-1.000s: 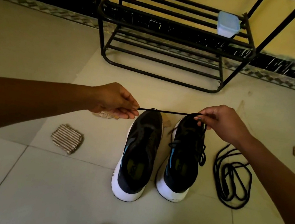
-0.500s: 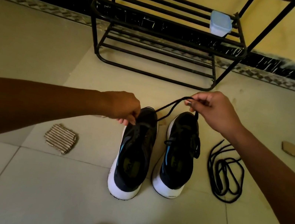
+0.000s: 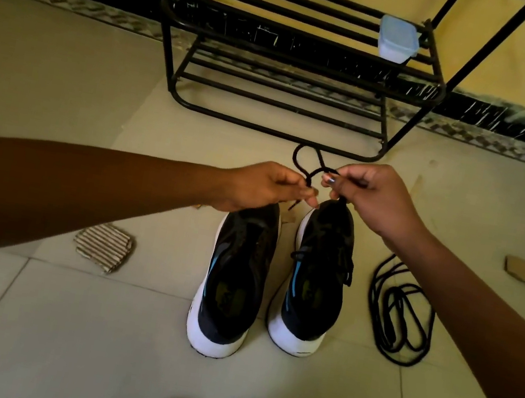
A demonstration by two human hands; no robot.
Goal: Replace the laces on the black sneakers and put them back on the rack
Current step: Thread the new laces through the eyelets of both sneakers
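The left hand [image 3: 266,187] and right hand [image 3: 369,196] were nearly together, each pinching the thin black cord lace [image 3: 294,157], which looped between them. They hovered over the toes of the pair of black, white-soled sneakers [image 3: 237,281], which stood side by side on the tiled floor [image 3: 91,344], near the front edge of the black metal rack [image 3: 266,129]. The lace looked limp, light and slippery, so it was probably best gripped near its tips.

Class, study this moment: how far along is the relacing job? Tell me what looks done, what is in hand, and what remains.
Done: the right-hand sneaker already carries some lacing. In hand: the left hand and right hand pinch a black lace looped above its toe. Left: the left-hand sneaker looks unlaced, a loose lace lies on the floor, and the rack holds neither shoe.
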